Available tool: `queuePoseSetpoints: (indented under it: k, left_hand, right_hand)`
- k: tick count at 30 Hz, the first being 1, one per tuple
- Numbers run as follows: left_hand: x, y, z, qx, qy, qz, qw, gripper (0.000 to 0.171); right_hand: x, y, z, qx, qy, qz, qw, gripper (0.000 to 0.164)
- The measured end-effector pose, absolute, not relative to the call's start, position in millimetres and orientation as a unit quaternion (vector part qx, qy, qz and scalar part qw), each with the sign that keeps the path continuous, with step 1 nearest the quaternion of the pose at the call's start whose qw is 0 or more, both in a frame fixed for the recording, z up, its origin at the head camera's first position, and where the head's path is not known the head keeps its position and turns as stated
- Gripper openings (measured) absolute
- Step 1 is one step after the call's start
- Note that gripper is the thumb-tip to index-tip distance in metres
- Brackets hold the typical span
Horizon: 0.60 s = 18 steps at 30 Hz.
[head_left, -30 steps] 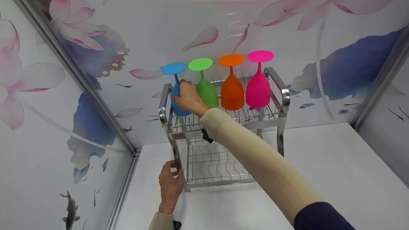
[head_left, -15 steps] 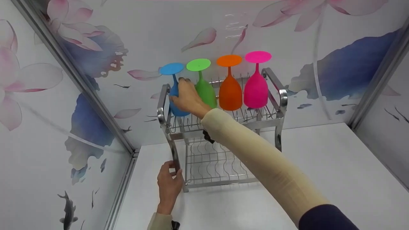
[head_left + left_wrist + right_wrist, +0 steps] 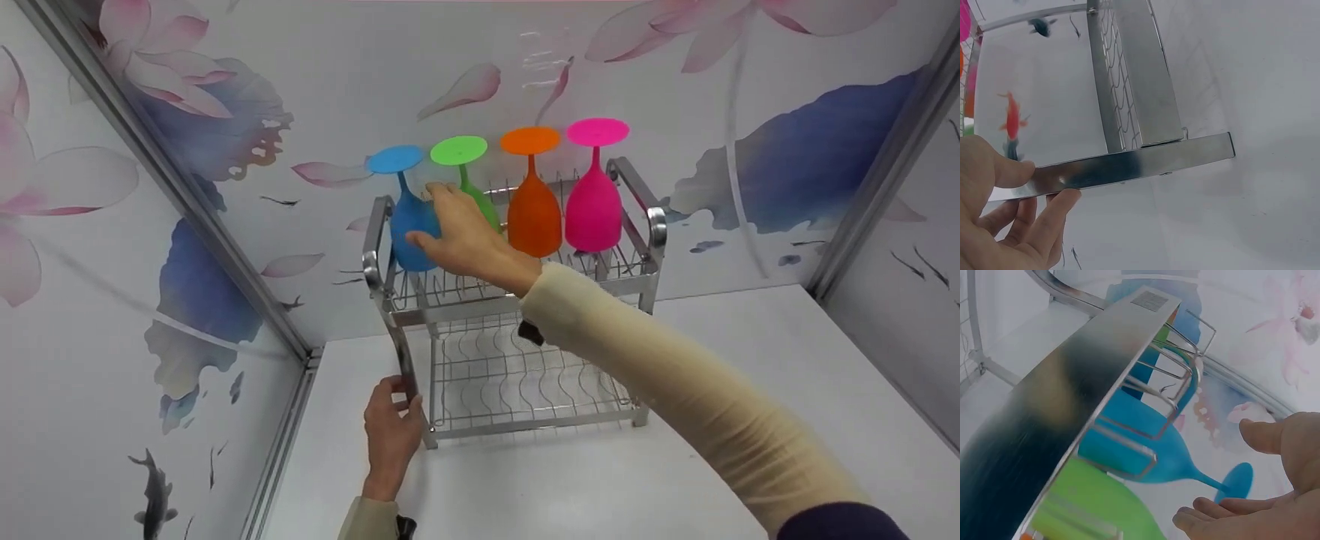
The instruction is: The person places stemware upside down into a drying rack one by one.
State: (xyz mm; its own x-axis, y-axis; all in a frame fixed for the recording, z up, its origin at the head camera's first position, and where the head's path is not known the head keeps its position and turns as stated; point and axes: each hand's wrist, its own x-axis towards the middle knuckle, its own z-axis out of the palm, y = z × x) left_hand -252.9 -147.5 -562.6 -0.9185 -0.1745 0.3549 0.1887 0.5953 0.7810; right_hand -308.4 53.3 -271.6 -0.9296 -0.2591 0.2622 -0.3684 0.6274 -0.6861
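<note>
Upside down in a row on the top tier of a metal dish rack (image 3: pixel 465 307) stand a blue goblet (image 3: pixel 412 225), a green goblet (image 3: pixel 484 199), an orange goblet (image 3: pixel 534 217) and a pink goblet (image 3: pixel 595 210). My right hand (image 3: pixel 469 232) is beside the blue goblet, fingers extended and thumb apart, and it covers part of the green one. In the right wrist view a gap shows between that hand and the blue goblet (image 3: pixel 1145 439). Low on the rack's left front leg (image 3: pixel 1100 171), my left hand (image 3: pixel 1016 214) pinches the metal between thumb and fingers.
The rack's lower wire tier (image 3: pixel 517 375) holds no dishes. Beneath it is a white tabletop (image 3: pixel 540 480). Flower-printed panels (image 3: pixel 337 90) rise behind and at both sides, with metal strips (image 3: pixel 187 202) at the corners.
My right hand has let go of the blue goblet, its fingers spreading as it draws back slightly to the right. The left hand keeps its grip on the rack leg. The view shifts slightly.
</note>
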Motion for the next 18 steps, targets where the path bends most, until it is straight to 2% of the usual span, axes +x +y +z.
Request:
queuePoseSetpoints:
  k: [10, 14, 18]
  left_hand:
    - [-257.2, -157.3, -554.0, -0.051, -0.886, -0.419, 0.192, 0.035]
    - [-256.7, -170.1, -542.7, -0.062, -0.903, -0.389, 0.174, 0.034]
    - [-257.5, -185.2, -526.4, -0.084, -0.915, -0.355, 0.174, 0.043]
  right_hand:
    - [-279.6, 142.1, -277.3, 0.177, -0.899, 0.388, 0.102, 0.076]
    - [-271.8, 181.7, -285.1, 0.179, -0.903, 0.369, 0.13, 0.073]
    - [-261.0, 227.8, -294.8, 0.175, -0.904, 0.347, 0.178, 0.069]
